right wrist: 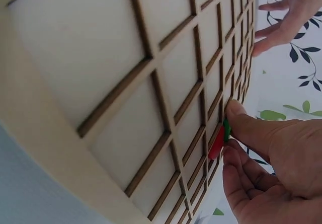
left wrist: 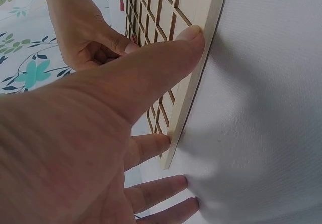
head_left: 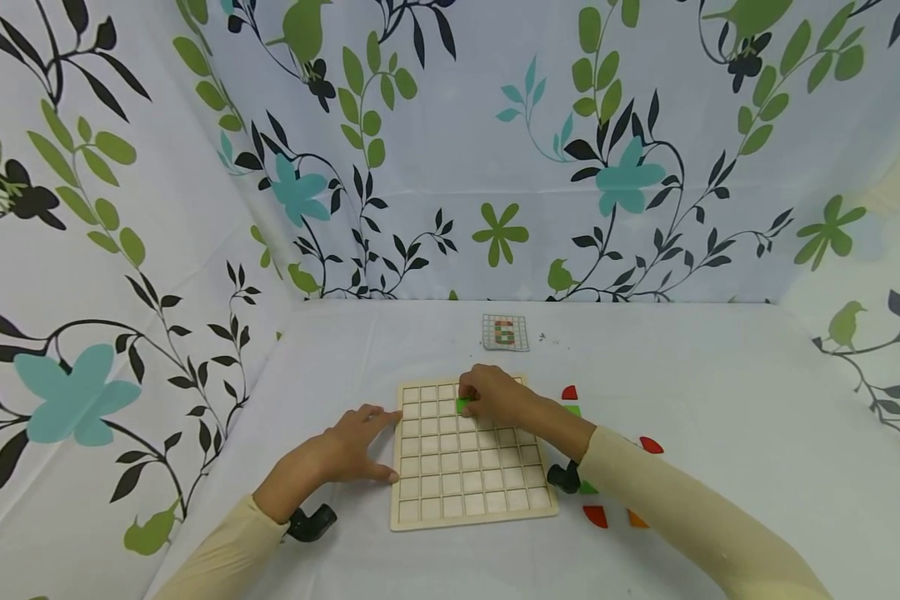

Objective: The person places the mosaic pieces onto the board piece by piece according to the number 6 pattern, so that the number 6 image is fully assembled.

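A square wooden grid board (head_left: pixel 450 462) lies on the white cloth. At its upper part my right hand (head_left: pixel 498 396) pinches a small green piece (right wrist: pixel 227 129) between thumb and fingertips, low over the cells. Right beside the green piece, a red piece (right wrist: pixel 217 143) shows in the right wrist view; the hand hides it in the head view. My left hand (head_left: pixel 351 446) is spread at the board's left side. Its thumb and index finger touch the wooden rim (left wrist: pixel 198 73), while the other fingers reach down by the cloth.
Red quarter-round pieces (head_left: pixel 651 445), green pieces (head_left: pixel 573 410) and an orange piece (head_left: pixel 638 519) lie right of the board, partly behind the right forearm. Beyond the board lies a small card with a gridded coloured pattern (head_left: pixel 505 332). Leaf-patterned curtain (head_left: pixel 510 192) hangs behind the table.
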`<state>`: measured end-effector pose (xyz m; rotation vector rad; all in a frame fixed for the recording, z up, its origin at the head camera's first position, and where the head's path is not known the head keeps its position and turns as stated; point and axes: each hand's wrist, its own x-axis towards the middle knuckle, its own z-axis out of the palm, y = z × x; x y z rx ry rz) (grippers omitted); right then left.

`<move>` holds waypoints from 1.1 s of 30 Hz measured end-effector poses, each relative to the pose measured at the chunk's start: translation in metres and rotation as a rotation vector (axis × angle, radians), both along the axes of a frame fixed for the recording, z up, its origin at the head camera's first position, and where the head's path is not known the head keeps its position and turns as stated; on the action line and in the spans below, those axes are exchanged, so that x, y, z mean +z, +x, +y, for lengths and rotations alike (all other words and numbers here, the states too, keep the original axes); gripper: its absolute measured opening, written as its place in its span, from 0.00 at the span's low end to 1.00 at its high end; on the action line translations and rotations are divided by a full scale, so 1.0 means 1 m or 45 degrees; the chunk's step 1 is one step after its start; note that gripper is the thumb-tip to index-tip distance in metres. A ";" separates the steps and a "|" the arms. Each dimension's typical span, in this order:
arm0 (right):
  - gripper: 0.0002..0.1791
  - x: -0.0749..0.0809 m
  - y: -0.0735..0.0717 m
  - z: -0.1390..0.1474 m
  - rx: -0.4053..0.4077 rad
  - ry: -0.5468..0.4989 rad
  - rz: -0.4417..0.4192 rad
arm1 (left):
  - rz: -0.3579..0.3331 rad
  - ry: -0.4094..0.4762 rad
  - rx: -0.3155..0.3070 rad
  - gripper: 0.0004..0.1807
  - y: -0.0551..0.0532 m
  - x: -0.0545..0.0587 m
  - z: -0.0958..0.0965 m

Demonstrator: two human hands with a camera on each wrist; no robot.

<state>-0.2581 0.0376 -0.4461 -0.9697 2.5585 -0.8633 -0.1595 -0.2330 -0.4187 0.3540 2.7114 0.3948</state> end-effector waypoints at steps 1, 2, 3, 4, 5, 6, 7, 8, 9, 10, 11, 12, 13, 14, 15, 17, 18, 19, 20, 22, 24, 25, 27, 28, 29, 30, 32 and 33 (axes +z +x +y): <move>0.06 -0.001 0.000 0.000 0.003 0.000 0.013 | 0.000 0.001 -0.001 0.52 0.000 -0.001 0.000; 0.06 -0.002 0.000 0.000 0.007 0.000 0.030 | 0.001 0.003 -0.002 0.52 0.000 -0.001 0.000; 0.07 -0.003 0.000 0.000 0.015 -0.003 0.047 | 0.001 0.007 0.002 0.52 0.000 -0.001 0.000; 0.07 -0.004 0.000 -0.001 0.023 -0.003 0.062 | 0.008 0.001 -0.005 0.52 0.000 -0.001 0.000; 0.08 -0.004 0.000 -0.001 0.033 -0.002 0.078 | 0.008 0.001 -0.003 0.52 0.000 -0.001 -0.001; 0.09 -0.005 0.000 -0.001 0.044 0.002 0.091 | 0.009 -0.001 -0.004 0.52 -0.001 -0.001 -0.001; 0.10 -0.005 0.000 -0.001 0.052 0.012 0.105 | 0.009 -0.002 -0.003 0.52 -0.001 -0.001 -0.001; 0.12 -0.006 0.001 -0.002 0.060 0.020 0.116 | 0.006 0.000 -0.001 0.52 -0.001 -0.001 -0.001; 0.13 -0.006 0.001 -0.002 0.065 0.030 0.125 | 0.006 -0.003 -0.004 0.52 -0.001 -0.001 0.000; 0.13 -0.006 0.002 -0.002 0.066 0.042 0.134 | 0.006 -0.005 -0.006 0.52 -0.001 -0.001 0.000; 0.14 -0.005 0.002 -0.002 0.066 0.050 0.140 | 0.001 0.000 0.000 0.52 0.000 -0.001 0.000; 0.14 -0.005 0.003 -0.002 0.063 0.055 0.140 | 0.000 0.001 0.002 0.52 0.000 -0.001 0.000; 0.15 -0.005 0.004 -0.002 0.058 0.054 0.146 | 0.001 0.001 0.002 0.52 0.000 0.000 0.000; 0.15 -0.004 0.004 -0.001 0.051 0.044 0.140 | 0.002 0.000 0.002 0.52 0.000 0.000 0.000; 0.15 -0.003 0.005 0.000 0.043 0.034 0.133 | 0.004 -0.001 0.000 0.52 0.000 0.000 0.000; 0.16 -0.001 0.005 0.004 0.025 0.010 0.111 | 0.004 0.004 0.007 0.52 0.000 0.000 0.001; 0.16 0.000 0.006 0.007 0.013 -0.010 0.094 | 0.005 0.004 0.007 0.52 0.000 0.000 0.000; 0.16 0.001 0.005 0.011 0.004 -0.032 0.083 | 0.010 0.000 0.001 0.52 0.000 0.000 0.001; 0.16 0.002 0.005 0.015 -0.012 -0.053 0.061 | 0.010 0.003 0.004 0.52 0.000 0.000 0.001; 0.15 0.004 0.003 0.024 -0.038 -0.100 0.031 | 0.012 0.005 0.005 0.52 -0.001 0.000 0.001; 0.15 0.005 0.000 0.034 -0.072 -0.148 0.004 | 0.018 -0.001 -0.002 0.52 -0.001 0.000 0.001; 0.15 0.006 -0.002 0.039 -0.091 -0.167 -0.004 | 0.019 -0.002 -0.001 0.52 -0.001 0.000 0.001; 0.15 0.007 -0.006 0.050 -0.136 -0.206 -0.030 | 0.020 -0.003 -0.002 0.52 -0.001 0.000 0.001; 0.15 0.007 -0.008 0.055 -0.158 -0.220 -0.034 | 0.018 -0.002 0.000 0.52 -0.001 0.000 0.001; 0.15 0.008 -0.010 0.061 -0.183 -0.230 -0.044 | 0.017 -0.001 0.000 0.52 -0.001 0.000 0.000; 0.15 0.009 -0.012 0.066 -0.200 -0.239 -0.045 | 0.014 0.002 0.005 0.52 -0.001 0.000 0.001; 0.15 0.012 -0.014 0.077 -0.244 -0.248 -0.057 | 0.012 0.003 0.009 0.53 -0.002 0.000 0.001; 0.15 0.012 -0.016 0.083 -0.262 -0.248 -0.057 | 0.011 0.001 0.010 0.53 -0.002 0.000 0.001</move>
